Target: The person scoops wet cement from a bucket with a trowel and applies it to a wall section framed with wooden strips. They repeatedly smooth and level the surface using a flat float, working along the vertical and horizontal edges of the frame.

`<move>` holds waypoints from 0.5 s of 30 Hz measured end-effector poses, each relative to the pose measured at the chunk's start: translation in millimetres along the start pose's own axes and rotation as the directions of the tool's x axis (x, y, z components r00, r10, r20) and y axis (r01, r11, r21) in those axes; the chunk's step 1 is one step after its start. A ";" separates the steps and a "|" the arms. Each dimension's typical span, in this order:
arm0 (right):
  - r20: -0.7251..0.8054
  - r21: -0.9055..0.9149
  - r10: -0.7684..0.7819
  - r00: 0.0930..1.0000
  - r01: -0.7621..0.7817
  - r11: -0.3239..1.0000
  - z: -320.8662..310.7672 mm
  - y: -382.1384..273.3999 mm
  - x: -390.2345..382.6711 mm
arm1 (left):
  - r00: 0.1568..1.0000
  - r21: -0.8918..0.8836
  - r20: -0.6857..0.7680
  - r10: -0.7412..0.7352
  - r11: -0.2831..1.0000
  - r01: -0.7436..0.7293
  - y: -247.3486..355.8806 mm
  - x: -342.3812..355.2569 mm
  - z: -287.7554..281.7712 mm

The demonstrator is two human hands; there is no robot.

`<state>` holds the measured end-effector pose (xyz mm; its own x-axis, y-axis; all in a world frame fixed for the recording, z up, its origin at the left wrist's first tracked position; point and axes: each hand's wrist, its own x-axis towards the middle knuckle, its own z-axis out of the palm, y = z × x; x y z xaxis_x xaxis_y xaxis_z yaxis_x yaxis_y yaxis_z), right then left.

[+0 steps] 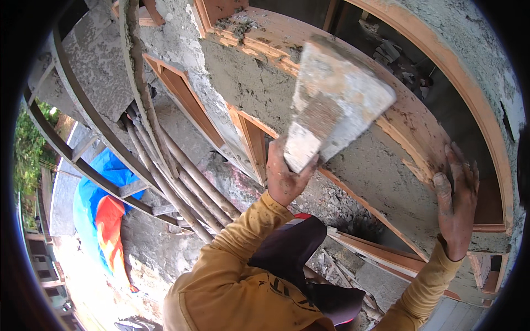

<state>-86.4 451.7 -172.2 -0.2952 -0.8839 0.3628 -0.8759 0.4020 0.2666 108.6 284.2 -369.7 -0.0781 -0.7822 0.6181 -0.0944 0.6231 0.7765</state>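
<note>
My left hand (288, 175), closed, grips a mortar-stained wooden plastering float (343, 88) by its pale, blocky handle. The float's flat, tapered face is raised in front of the wall and slightly blurred. Behind it, rough grey mortar (243, 77) covers the wall below a wooden window frame (403, 127). Grey mortar is smeared on the frame's edge, and crumbs of it lie on the sill at the upper left. My right hand (458, 201) rests against the right part of this frame, fingers stretched out, holding no tool. Some mortar clings to its thumb.
To the left, a ladder (88, 132) and several long poles (187, 185) slant past. A blue and orange tarp (107, 215) lies beyond them. Smaller wooden frames (185, 99) are set lower in the wall, with rubble (353, 212) and wood strips below my arms.
</note>
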 end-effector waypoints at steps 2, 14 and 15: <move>0.023 -0.021 -0.007 1.000 0.008 1.000 -0.9 2.9 2.8 | 0.975 -0.029 -0.073 -0.212 0.977 0.210 -49.5 11.2 -16.0; -0.016 -0.059 -0.042 0.999 0.041 0.997 7.9 -1.6 0.1 | 0.998 0.132 -0.019 0.051 0.990 -0.048 -75.9 28.6 -59.5; -0.015 -0.053 -0.048 0.999 0.048 0.997 3.2 -3.7 2.6 | 0.994 0.071 -0.108 -0.001 0.997 0.009 -70.7 39.3 -59.7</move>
<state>-85.2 447.1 -175.1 -0.2468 -0.8986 0.3627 -0.8675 0.3717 0.3306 171.4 209.3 -393.0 0.0301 -0.7783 0.6271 -0.1649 0.6149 0.7711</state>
